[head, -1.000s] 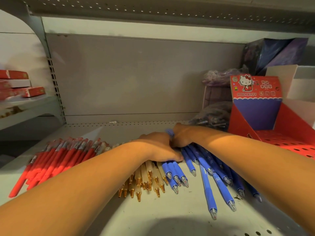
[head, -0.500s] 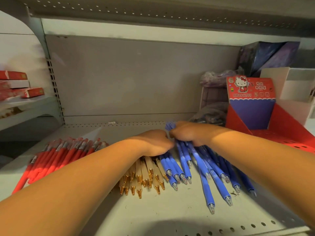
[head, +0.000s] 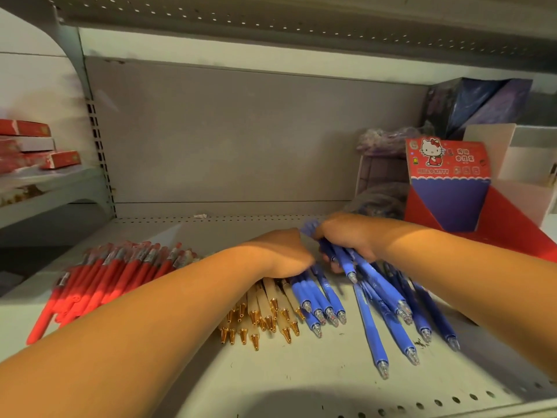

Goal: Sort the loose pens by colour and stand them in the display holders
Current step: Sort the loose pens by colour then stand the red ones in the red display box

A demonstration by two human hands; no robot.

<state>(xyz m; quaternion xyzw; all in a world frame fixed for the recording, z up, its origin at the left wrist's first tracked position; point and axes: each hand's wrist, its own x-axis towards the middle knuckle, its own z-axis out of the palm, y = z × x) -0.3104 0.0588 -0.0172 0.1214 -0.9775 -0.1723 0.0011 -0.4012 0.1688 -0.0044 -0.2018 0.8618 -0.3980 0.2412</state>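
Bundle of perhaps eight blue pens (head: 372,277) clutched in right hand (head: 346,236), left hand (head: 283,251) grip hidden, one holder (head: 446,200).

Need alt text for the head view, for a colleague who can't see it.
The right hand grips a bundle of blue pens, tips fanned toward the camera, over a grey shelf; the left hand rests on cream pens and more blue ones beside it. At left lie red pens; at right stands a red display holder.
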